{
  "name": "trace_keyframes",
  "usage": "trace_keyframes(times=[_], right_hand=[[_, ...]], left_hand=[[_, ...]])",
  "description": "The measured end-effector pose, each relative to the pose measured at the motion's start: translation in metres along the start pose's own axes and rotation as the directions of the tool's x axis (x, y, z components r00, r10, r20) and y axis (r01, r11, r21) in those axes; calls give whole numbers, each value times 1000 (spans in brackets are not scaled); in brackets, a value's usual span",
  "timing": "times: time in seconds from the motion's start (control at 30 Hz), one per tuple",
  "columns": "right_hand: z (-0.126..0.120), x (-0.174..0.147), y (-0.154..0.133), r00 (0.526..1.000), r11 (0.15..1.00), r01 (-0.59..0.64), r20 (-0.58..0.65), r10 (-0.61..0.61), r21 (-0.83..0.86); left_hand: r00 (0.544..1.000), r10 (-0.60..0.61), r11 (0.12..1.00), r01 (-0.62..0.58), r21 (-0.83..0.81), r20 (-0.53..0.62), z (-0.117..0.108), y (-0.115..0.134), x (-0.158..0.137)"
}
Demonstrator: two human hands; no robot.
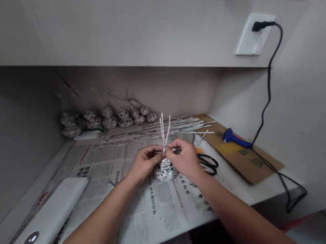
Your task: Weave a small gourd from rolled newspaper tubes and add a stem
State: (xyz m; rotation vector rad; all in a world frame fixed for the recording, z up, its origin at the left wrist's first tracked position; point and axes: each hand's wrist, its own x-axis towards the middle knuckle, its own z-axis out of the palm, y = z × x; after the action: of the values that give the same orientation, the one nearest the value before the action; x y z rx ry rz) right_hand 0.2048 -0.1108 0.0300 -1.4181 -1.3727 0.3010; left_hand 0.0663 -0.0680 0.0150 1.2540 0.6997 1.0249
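A small gourd-shaped weave of rolled newspaper stands on the newspaper-covered table between my hands. Several thin paper sticks rise upright from its top. My left hand pinches the neck from the left, fingertips at the base of the sticks. From the right, my right hand pinches the same spot, its thumb and forefinger nearly meeting those of the left. The fingers cover the upper part of the weave, so the exact strand each one grips is hard to make out.
Several finished woven gourds line the back wall. Loose paper sticks lie before them. Black-handled scissors rest right of my hand. A blue glue gun with a cord sits on cardboard. A white power bank lies left.
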Motion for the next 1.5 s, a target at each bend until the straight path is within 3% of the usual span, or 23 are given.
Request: trace_keyframes(times=[0.13,0.23,0.37,0.47,0.5,0.57,0.63,0.73,0.87,1.0,1.1,1.3,1.4,1.43,1.5], right_hand=[[-1,-5,-7,980,921,196,36,-196,-337],[-5,-8,-18,975,930,211,132,-179,-302],[-27,-7,-24,919,999,-11,393,-11,53],[-60,-3,-7,894,974,-198,428,133,110],[-72,-1,3,905,977,-196,399,150,79],[-94,-2,28,916,984,-91,375,144,-154],[-110,-6,54,919,890,91,382,97,-447],[-117,-16,81,913,748,205,400,87,-631],[-113,-23,88,934,652,175,334,126,-738],[-119,-24,81,915,589,147,335,224,-795],[-130,-27,80,911,667,108,342,230,-737],[-138,-32,80,927,899,-74,302,221,-431],[-128,-35,68,857,942,-232,407,316,-243],[-123,-37,62,805,931,-330,468,364,-157],[-113,-44,46,631,817,-576,648,427,23]], left_hand=[[992,-8,998,16,63,-125,3,0,-2],[987,6,998,3,58,-158,1,2,-1],[993,-24,999,18,-50,-117,-8,6,5],[991,-75,988,58,-146,-113,-16,10,10],[991,-86,982,67,-176,-98,-19,11,12],[995,-81,973,65,-223,-60,-22,14,14],[997,-61,967,50,-252,-39,-24,15,15],[998,-42,965,30,-262,-38,-26,15,15],[999,-24,961,12,-275,-41,-29,14,16],[998,0,959,-16,-282,-56,-33,14,20],[993,17,956,-49,-288,-115,-35,13,23],[968,20,943,-101,-316,-251,-34,12,25],[965,3,941,-92,-325,-264,-33,13,25],[963,0,940,-92,-328,-268,-33,14,25],[962,-1,939,-93,-332,-273,-33,14,24]])
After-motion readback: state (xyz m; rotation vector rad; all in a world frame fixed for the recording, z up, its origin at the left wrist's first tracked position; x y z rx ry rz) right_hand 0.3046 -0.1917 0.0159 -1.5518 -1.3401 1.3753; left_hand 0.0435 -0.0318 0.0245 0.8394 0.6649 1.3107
